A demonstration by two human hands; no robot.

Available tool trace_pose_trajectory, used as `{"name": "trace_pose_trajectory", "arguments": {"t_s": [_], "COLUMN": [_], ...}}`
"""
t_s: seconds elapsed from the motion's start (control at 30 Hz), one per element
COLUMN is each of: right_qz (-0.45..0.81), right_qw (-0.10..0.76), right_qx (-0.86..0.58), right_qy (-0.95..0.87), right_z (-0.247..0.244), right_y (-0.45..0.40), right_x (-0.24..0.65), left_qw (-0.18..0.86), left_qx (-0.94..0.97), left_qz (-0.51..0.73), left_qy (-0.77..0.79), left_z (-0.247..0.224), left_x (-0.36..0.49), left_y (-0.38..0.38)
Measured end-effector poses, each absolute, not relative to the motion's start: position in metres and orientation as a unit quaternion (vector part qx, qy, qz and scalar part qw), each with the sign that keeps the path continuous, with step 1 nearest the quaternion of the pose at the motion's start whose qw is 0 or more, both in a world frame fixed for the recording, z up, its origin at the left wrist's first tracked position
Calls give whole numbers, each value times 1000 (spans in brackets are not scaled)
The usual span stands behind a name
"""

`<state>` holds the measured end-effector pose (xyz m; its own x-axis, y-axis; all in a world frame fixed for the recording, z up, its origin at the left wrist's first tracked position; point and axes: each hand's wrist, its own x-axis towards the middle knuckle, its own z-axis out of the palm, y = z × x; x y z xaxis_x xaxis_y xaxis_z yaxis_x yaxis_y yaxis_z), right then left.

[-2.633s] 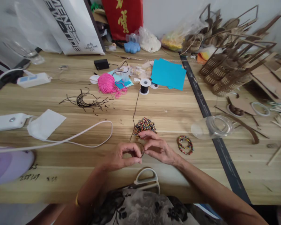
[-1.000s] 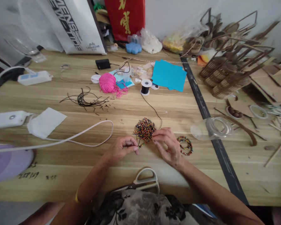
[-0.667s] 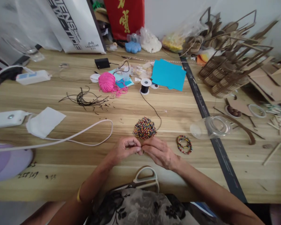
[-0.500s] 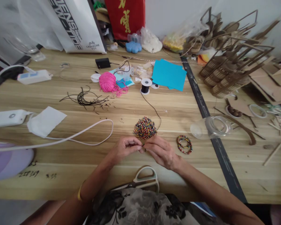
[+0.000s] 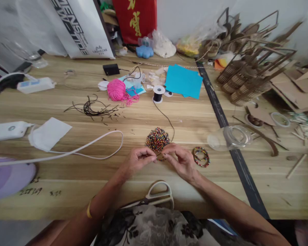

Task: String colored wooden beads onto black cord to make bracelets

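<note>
My left hand (image 5: pixel 140 159) pinches a thin black cord (image 5: pixel 158 155) between thumb and fingertips, just in front of a heap of small multicoloured beads (image 5: pixel 157 139). A short way to its right, my right hand (image 5: pixel 181 161) is closed in a pinch too, with a dark bit of cord at its fingertips. A few coloured beads show under the cord between both hands. From a white spool (image 5: pixel 158 90) of black cord, a strand runs down past the heap to my right hand. Two beaded bracelets (image 5: pixel 201 157) lie beside that hand.
Scissors (image 5: pixel 159 191) with pale handles lie at the table's front edge. Cut black cords (image 5: pixel 92 108), a pink yarn ball (image 5: pixel 116 90) and blue paper sheets (image 5: pixel 184 81) lie further back. A white cable (image 5: pixel 92 143) loops at left. Woven baskets (image 5: pixel 246 75) stand at right.
My right hand has moved slightly away from my left, and its fingers have lifted. A gap with cord and a few beads now shows between my fingertips.
</note>
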<state>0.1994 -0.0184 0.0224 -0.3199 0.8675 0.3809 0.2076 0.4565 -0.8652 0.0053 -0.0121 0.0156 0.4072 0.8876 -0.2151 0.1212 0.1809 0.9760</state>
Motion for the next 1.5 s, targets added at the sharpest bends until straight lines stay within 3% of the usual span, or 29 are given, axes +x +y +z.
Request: {"name": "trace_pose_trajectory", "arguments": {"t_s": [0.2, 0.5, 0.8, 1.03, 1.27, 1.5], "right_qz": [397, 277, 275, 330, 381, 595], "right_qw": [447, 376, 349, 339, 304, 266], "right_qx": [-377, -312, -311, -343, -383, -417], "right_qy": [-707, -828, -840, -812, -785, -633], "right_z": [21, 31, 29, 31, 33, 28], "right_y": [-14, -14, -19, -15, -15, -14], "right_x": [201, 212, 209, 206, 203, 205], "left_qw": [647, 575, 590, 703, 730, 686], "left_qx": [530, 575, 632, 527, 497, 543], "left_qz": [320, 312, 268, 272, 268, 275], "left_qy": [445, 492, 425, 393, 384, 399], "left_z": [25, 43, 21, 10, 5, 9], "left_x": [7, 5, 12, 11, 12, 16], "left_y": [-9, -6, -3, -3, -5, -6]}}
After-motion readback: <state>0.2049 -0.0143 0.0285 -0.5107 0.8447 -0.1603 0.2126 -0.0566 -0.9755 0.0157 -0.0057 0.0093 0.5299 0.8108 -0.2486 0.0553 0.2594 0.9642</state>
